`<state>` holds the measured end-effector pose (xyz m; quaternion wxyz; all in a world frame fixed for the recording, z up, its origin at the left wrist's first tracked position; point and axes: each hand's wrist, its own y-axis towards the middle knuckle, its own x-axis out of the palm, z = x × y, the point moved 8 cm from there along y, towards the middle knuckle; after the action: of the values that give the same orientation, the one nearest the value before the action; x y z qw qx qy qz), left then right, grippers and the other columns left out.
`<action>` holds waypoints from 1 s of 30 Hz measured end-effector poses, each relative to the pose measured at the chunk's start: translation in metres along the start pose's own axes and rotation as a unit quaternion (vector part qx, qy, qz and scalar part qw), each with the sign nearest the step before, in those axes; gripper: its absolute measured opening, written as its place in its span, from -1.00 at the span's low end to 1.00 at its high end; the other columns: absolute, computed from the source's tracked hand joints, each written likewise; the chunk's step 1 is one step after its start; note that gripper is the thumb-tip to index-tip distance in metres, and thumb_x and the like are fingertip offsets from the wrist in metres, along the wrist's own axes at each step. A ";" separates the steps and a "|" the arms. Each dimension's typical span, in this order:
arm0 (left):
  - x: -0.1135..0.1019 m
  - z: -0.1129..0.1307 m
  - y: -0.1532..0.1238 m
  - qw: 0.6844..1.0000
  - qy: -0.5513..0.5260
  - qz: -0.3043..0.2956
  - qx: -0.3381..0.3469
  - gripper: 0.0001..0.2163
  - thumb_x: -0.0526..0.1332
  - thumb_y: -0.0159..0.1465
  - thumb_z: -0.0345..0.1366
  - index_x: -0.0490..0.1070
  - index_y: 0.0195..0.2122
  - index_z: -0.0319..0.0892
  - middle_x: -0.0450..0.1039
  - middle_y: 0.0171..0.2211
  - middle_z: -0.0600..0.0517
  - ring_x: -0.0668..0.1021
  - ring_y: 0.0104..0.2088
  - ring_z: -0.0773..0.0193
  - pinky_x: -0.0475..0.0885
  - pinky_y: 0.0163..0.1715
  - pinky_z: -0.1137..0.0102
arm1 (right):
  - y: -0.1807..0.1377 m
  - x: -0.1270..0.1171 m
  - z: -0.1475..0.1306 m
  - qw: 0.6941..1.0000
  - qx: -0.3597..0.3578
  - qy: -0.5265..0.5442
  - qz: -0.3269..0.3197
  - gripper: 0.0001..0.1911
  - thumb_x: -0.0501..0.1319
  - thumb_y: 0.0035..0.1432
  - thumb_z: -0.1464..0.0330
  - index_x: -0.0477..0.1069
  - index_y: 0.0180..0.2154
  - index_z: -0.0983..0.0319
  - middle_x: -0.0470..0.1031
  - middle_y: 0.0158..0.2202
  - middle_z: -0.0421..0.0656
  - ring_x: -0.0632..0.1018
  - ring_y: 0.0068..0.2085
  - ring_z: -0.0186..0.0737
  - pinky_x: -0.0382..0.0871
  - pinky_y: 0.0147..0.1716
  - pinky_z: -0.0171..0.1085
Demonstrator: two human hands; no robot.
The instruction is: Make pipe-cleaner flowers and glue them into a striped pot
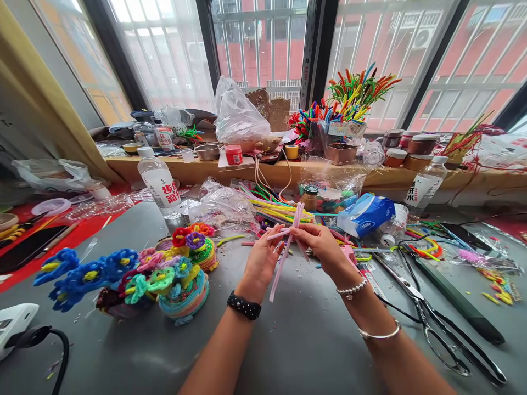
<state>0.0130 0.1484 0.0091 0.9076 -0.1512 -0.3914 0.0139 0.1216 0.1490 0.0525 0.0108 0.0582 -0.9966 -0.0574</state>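
Pale pink pipe cleaners [278,272] cross one another between my two hands, above the middle of the grey table. My left hand [263,255] is closed on them from the left, with one strand running over its fingers. From the right, my right hand [316,241] pinches the bundle close to the crossing point. One long end hangs down toward the tabletop, and other ends stick up above the fingers. To the left of my left hand stand pipe-cleaner flowers [160,280] in several colours, on round coiled bases.
Large scissors [420,302] and a dark green bar [461,302] lie at the right. Behind my hands are loose pipe cleaners [275,209] and a blue packet [366,214]. Water bottles [158,178] stand at both sides. A white power strip [16,326] sits at the left edge.
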 end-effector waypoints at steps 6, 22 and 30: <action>0.002 0.008 -0.001 0.999 0.041 -0.017 -0.004 -0.84 0.18 0.10 -0.24 0.45 -0.45 -0.23 0.45 -0.45 0.04 0.47 -0.47 0.44 0.38 -0.49 0.55 | 0.000 -0.004 -0.004 0.996 -0.021 -0.083 -0.009 -0.72 0.19 -0.09 0.20 0.50 -0.44 0.28 0.45 -0.53 -0.18 0.36 -0.50 -0.34 0.19 -0.51 -0.34; 0.023 0.013 -0.012 0.929 0.341 -0.082 0.119 -0.80 0.33 -0.14 -0.19 0.47 -0.57 -0.24 0.41 -0.62 0.07 0.36 -0.58 0.43 0.25 -0.53 0.52 | 0.000 -0.022 -0.006 0.996 -0.040 -0.033 0.073 -0.74 0.22 -0.12 0.18 0.47 -0.47 0.26 0.49 -0.47 -0.14 0.43 -0.44 -0.25 0.28 -0.43 -0.28; 0.017 0.031 -0.015 0.930 0.315 -0.030 0.187 -0.76 0.27 -0.05 -0.14 0.48 -0.44 -0.21 0.47 -0.44 0.03 0.43 -0.44 0.37 0.26 -0.45 0.52 | -0.001 -0.017 -0.008 0.998 0.003 -0.065 -0.017 -0.68 0.23 -0.15 0.15 0.49 -0.46 0.29 0.42 -0.55 -0.21 0.33 -0.50 -0.36 0.16 -0.50 -0.34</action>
<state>0.0011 0.1452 0.0457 0.9961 0.0368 -0.0798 0.0114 0.1389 0.1487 0.0601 -0.0548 0.0717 -0.9942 -0.0579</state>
